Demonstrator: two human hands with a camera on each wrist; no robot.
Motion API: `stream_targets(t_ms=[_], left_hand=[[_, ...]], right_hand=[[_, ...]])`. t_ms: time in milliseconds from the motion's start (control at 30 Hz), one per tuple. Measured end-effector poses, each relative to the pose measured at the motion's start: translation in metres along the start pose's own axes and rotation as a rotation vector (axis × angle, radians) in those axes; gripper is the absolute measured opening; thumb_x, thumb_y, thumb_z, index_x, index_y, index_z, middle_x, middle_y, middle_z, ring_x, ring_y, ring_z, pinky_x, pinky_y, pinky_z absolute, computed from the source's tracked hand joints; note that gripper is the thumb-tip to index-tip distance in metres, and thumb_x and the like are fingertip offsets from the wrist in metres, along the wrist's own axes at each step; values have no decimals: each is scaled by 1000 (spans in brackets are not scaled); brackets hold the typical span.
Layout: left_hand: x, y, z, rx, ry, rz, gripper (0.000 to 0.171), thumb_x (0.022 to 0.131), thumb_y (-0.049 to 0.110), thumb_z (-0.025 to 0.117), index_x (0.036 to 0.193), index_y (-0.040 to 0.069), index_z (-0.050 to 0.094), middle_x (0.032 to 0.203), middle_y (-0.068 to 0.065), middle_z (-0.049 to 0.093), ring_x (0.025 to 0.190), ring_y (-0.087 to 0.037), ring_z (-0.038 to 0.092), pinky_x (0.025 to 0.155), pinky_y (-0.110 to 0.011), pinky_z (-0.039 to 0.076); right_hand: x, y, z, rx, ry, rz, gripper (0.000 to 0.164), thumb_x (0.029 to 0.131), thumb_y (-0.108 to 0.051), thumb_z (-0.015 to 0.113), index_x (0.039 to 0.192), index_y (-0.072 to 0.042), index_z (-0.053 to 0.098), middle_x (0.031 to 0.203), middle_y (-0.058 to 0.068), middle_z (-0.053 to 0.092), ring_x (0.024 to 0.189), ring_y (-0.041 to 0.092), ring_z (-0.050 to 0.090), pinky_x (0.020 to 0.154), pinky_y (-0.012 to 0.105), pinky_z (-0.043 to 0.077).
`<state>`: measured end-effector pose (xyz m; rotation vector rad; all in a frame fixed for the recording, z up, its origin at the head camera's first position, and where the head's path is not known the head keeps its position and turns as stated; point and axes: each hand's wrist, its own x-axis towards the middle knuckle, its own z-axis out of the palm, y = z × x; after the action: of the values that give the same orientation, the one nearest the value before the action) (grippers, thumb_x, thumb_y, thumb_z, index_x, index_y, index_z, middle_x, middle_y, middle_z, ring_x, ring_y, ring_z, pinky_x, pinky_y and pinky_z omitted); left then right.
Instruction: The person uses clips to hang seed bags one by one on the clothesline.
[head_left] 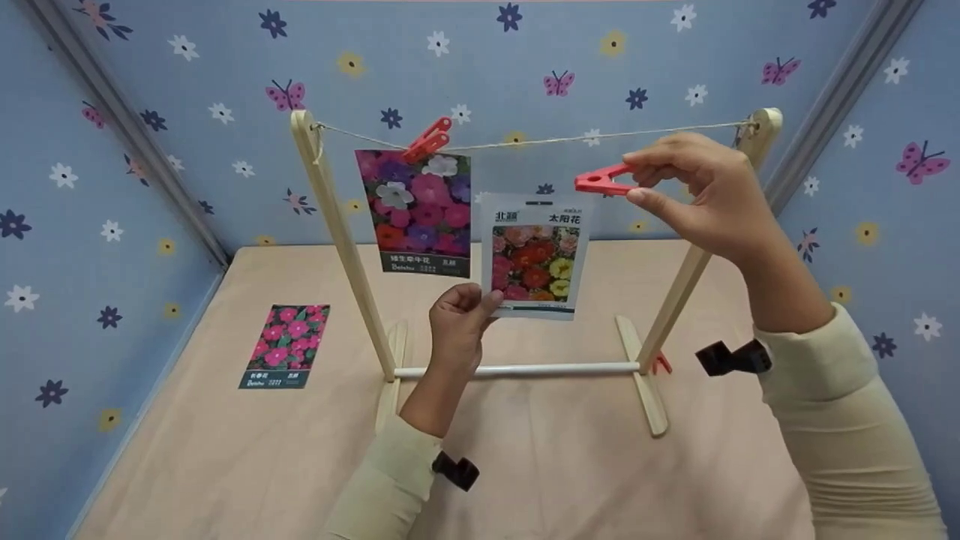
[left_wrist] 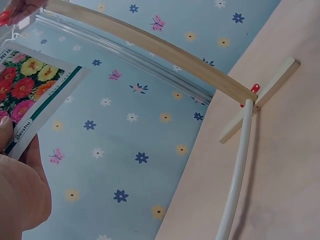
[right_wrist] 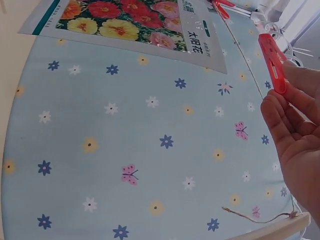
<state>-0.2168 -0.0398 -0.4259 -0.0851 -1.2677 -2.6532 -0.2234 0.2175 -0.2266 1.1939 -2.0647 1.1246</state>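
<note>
My left hand (head_left: pixel 461 322) pinches the lower left corner of a white-edged seed packet (head_left: pixel 534 255) printed with red and yellow flowers, holding it upright below the string (head_left: pixel 555 141). In my right hand (head_left: pixel 712 187), thumb and fingers pinch the handle end of a red clothespin (head_left: pixel 602 181), just right of the packet's top edge and below the string. The clothespin is apart from the packet. Left of it, a darker seed packet (head_left: pixel 421 217) with pink and purple flowers hangs from the string by another red clothespin (head_left: pixel 429 140).
The string spans two wooden posts (head_left: pixel 341 247) joined low down by a white bar (head_left: pixel 555 369). A third packet (head_left: pixel 286 346) with pink flowers lies on the table (head_left: pixel 187 435) at left. Behind the right post's foot lies a red clothespin (head_left: pixel 662 364). Flower-patterned walls (head_left: pixel 480 67) surround the table.
</note>
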Motion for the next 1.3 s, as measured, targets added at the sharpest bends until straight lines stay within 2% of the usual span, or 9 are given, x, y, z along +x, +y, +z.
stream_targets(t_ms=[133,267,533,767,1067,1300], left_hand=[[3,1,4,-16,-1,-12,25,82,-16,68,76,8,67,74,-5,67,69,-13,67,70,-31,60],[6,3,7,-36,6,-18,26,83,-16,67,76,9,67,75,-4,68,69,-13,68,70,-30,60],[12,4,12,-64,4,-16,27,83,-17,66,76,9,68,75,-4,68,69,-13,69,68,-29,60],[14,2,16,-74,22,-12,27,83,-16,67,76,10,70,74,-4,68,67,-13,69,66,-27,60],[14,-1,20,-77,76,-39,21,82,-14,69,75,6,71,74,-7,69,68,-16,70,70,-30,60],[16,-1,24,-109,104,-51,22,83,-13,69,76,7,73,75,-7,70,69,-16,70,69,-28,60]], right_hand=[[10,-7,-3,-72,-36,-37,33,76,18,72,108,9,69,98,16,66,89,11,61,85,18,52],[18,-12,-6,-187,-67,-51,26,80,10,74,106,8,69,96,14,66,88,6,59,84,15,51],[32,-12,-6,-340,-45,-79,17,86,0,72,102,7,71,92,16,67,83,6,57,78,11,47],[43,-7,-1,-400,-26,-143,14,88,-1,70,98,8,72,88,19,67,76,17,57,76,8,45],[52,-12,1,-423,-9,-90,12,90,-2,68,97,7,73,87,18,67,75,16,56,73,8,43],[65,-16,5,-463,-76,-102,16,93,-5,65,98,8,73,91,19,67,76,19,57,71,6,41]])
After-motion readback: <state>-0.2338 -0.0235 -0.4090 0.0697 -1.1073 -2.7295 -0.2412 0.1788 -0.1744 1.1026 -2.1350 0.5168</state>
